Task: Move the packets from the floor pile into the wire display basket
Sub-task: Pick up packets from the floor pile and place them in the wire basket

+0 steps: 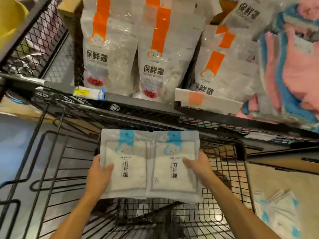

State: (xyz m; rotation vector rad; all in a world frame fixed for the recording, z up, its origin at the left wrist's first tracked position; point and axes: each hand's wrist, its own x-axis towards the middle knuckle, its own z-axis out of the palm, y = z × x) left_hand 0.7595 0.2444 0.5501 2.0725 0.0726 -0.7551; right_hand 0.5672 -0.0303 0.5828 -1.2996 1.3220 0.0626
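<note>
Your two forearms reach forward from the bottom edge, and your hands hold a pair of flat white packets side by side over the wire basket (pixel 229 192). Your left hand (pixel 100 171) grips the outer edge of the left packet (pixel 127 171), thumb on its printed face and fingers curled behind. Your right hand (pixel 196 165) grips the right packet (pixel 170 169) the same way from the other side. Both packets carry a blue cartoon strip at the top and black lettering down the middle.

The two packets hover just above the basket, not yet resting in it. Through the black grid below them no packets can be seen already inside, though the packets in hand hide part of the basket floor. To the right of the basket, a loose pile of similar packets (pixel 276 211) lies on the floor, so more trips look necessary. By this judgement the job is at an early stage.

Beyond the basket, a shelf (pixel 138 100) holds larger bags with orange strips (pixel 107 49) and, further right, pink and blue cloths (pixel 290 66).
</note>
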